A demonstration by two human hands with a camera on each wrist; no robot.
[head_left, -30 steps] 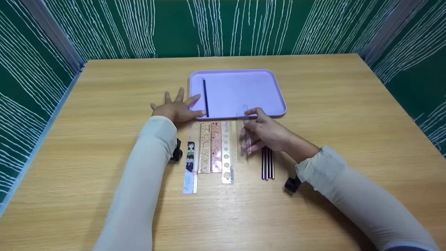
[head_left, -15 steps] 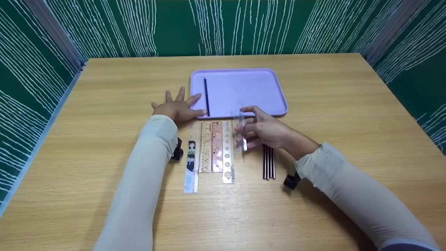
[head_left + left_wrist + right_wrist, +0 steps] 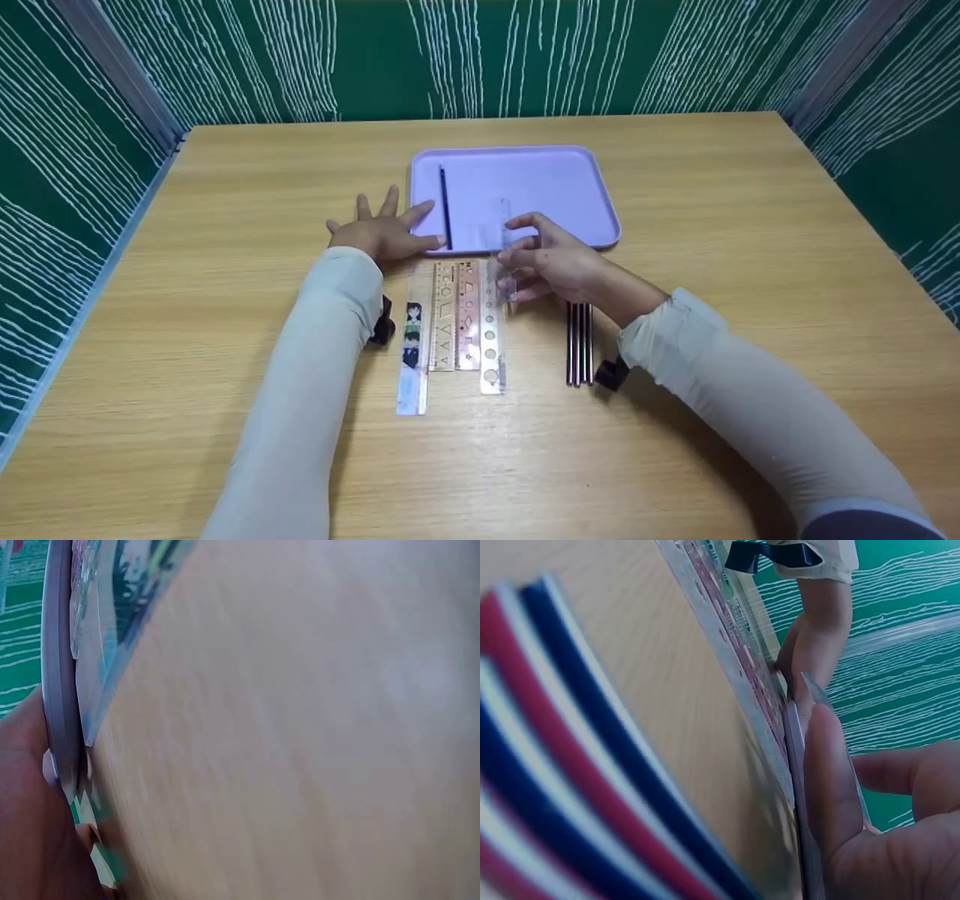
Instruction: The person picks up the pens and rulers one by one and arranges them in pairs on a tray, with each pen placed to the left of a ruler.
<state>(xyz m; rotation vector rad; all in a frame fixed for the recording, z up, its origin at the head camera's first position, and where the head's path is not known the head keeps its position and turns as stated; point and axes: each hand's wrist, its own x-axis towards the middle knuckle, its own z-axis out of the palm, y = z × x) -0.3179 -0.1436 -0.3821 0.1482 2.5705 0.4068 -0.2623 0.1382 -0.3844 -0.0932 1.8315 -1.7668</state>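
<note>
My right hand (image 3: 559, 262) pinches a clear ruler (image 3: 504, 217) between thumb and fingers. The ruler overlaps the front rim of the lilac tray (image 3: 540, 176) in the head view; its edge shows beside the thumb in the right wrist view. My left hand (image 3: 379, 234) is spread at the tray's front left corner, thumb and index finger over the rim. A dark pencil (image 3: 445, 206) lies in the tray near that thumb. In front of the tray lie a picture ruler (image 3: 411, 356), a yellowish stencil ruler (image 3: 442, 319), a pink one (image 3: 467, 315) and a clear one with round holes (image 3: 491, 352).
Several striped pencils (image 3: 579, 349) lie side by side right of the rulers, below the right hand; they fill the near side of the right wrist view. Green walls with white streaks (image 3: 375, 67) border the wooden table (image 3: 675, 187) at the back and sides.
My right hand has moved left and slightly away from me with the clear ruler, bringing it over the tray's front rim. My left hand stays in place.
</note>
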